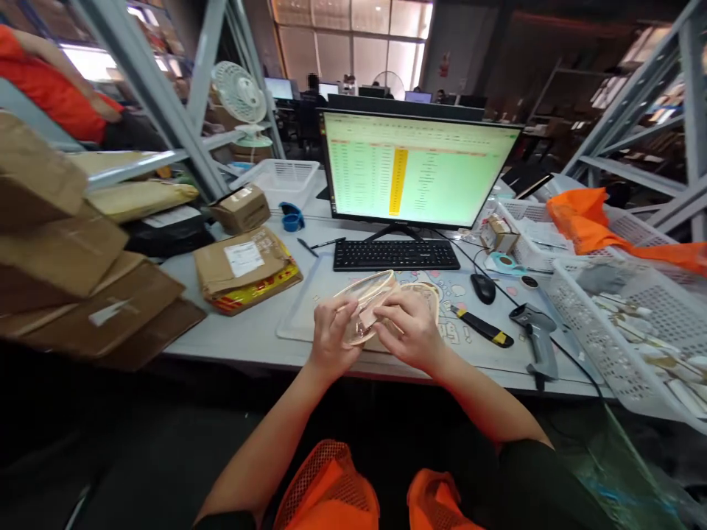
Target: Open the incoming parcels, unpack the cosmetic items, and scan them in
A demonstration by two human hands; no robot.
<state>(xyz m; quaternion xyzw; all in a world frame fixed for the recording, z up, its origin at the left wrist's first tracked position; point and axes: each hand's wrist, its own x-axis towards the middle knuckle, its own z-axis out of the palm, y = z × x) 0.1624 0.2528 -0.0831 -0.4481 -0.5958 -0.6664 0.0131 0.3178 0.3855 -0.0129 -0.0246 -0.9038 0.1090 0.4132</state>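
Observation:
A clear see-through pouch with beige edging (pixel 360 333) is held up over the front of the desk. My left hand (pixel 333 335) grips its left rim, fingers curled. My right hand (pixel 412 327) has its fingers pinched at the pouch's mouth, on a small pale pink piece (pixel 367 318) that looks like a card or tag. Part of the pouch spreads behind my right hand, and my fingers hide where the two meet. Just beyond stands a black keyboard (pixel 396 255). Right of my right hand lies a black and yellow utility knife (pixel 482 326).
A monitor (pixel 417 173) stands behind the keyboard. On the right are a mouse (pixel 483 288), a barcode scanner (pixel 537 338) and a white basket (pixel 624 353) of small packets. Cardboard parcels (pixel 243 265) sit left, with stacked boxes (pixel 104 294) farther out.

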